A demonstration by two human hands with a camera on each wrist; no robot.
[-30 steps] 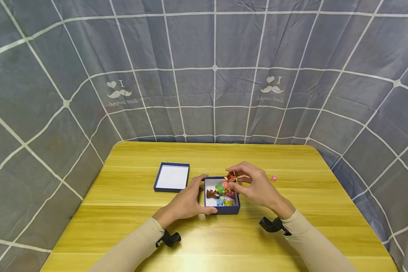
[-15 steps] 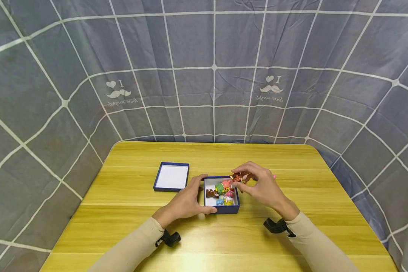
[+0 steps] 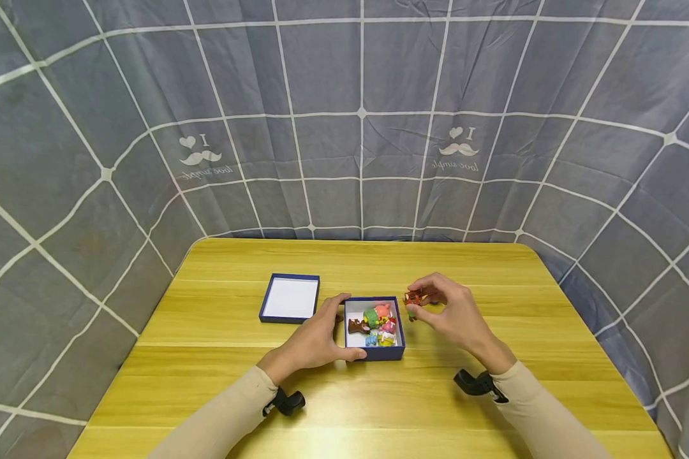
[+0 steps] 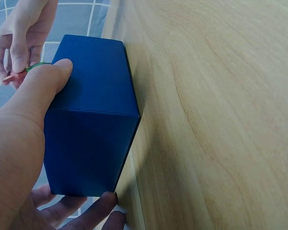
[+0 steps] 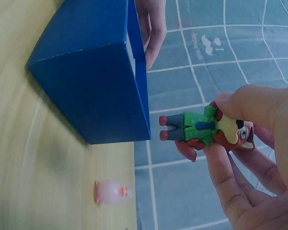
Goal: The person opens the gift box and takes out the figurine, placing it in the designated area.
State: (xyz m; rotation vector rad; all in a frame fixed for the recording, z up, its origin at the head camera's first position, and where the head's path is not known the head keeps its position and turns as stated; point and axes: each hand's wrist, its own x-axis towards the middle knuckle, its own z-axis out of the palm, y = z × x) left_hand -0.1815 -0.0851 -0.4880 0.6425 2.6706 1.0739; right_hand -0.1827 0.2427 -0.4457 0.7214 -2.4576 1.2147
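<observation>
My left hand [image 3: 316, 338] grips a dark blue box [image 3: 379, 355] by its left side, with the thumb on the near wall and the fingers reaching round to the far wall. Small toy figures lie in the box, among them a brown one [image 3: 356, 327], a pink-and-green one [image 3: 374, 315] and a blue one [image 3: 370, 340]. Just right of the box, my right hand [image 3: 456, 312] pinches a fox figurine [image 5: 201, 125] between thumb and fingers. It has a green shirt, grey trousers and a dark blue tie, and is held above the table beside the box wall.
A blue-edged lid [image 3: 289, 298], white inside, lies behind and left of the box. A small pale pink figurine [image 5: 110, 192] stands on the wooden table [image 3: 218, 357] to the right of the box. Grey gridded cloth [image 3: 333, 153] hangs around the table.
My right hand has carried the fox figurine rightward, from over the box to beyond its right wall. My left hand and the box have stayed in place.
</observation>
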